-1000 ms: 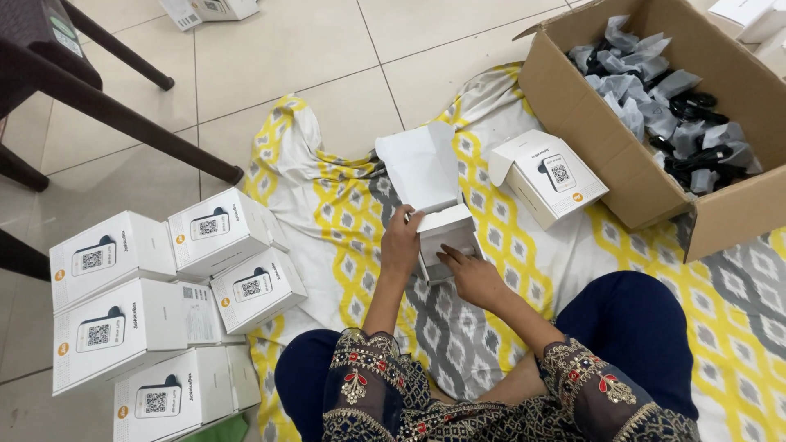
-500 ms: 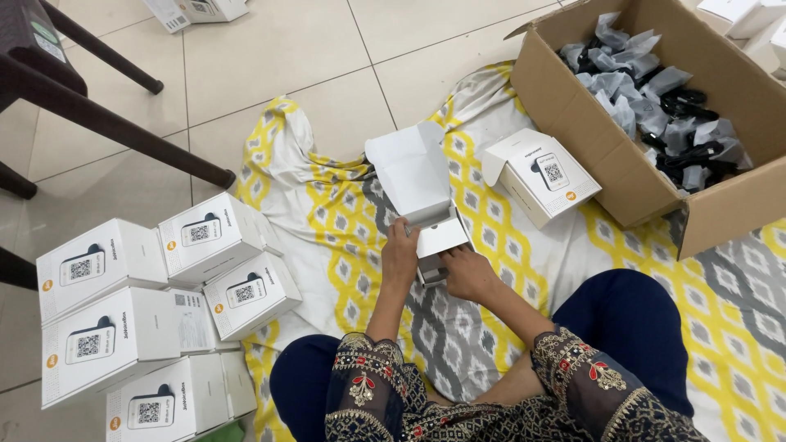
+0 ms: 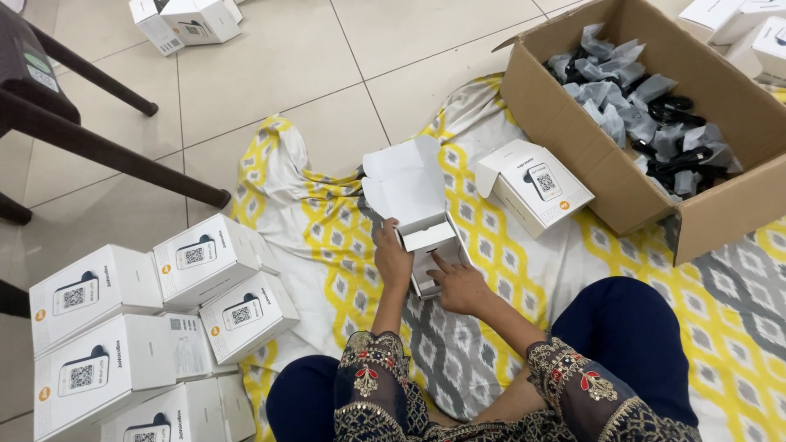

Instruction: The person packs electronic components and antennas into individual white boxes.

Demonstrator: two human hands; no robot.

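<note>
Along the left edge of the patterned cloth [image 3: 327, 237], six closed white boxes [image 3: 217, 258] are sitting stacked on the tiled floor [image 3: 270, 74]; a nudge from a knee could be toppling them. At the cloth's middle, the left hand [image 3: 393, 262] is gripping the side of one open white box [image 3: 426, 245], fingers curled on its wall, while the right hand [image 3: 460, 286] is pressing a finger inside; pushing hard risks creasing the raised lid flap. One closed box [image 3: 532, 184] is lying beside the single cardboard carton [image 3: 573, 139], which is holding many bagged black parts [image 3: 647, 115], too jumbled to count.
</note>
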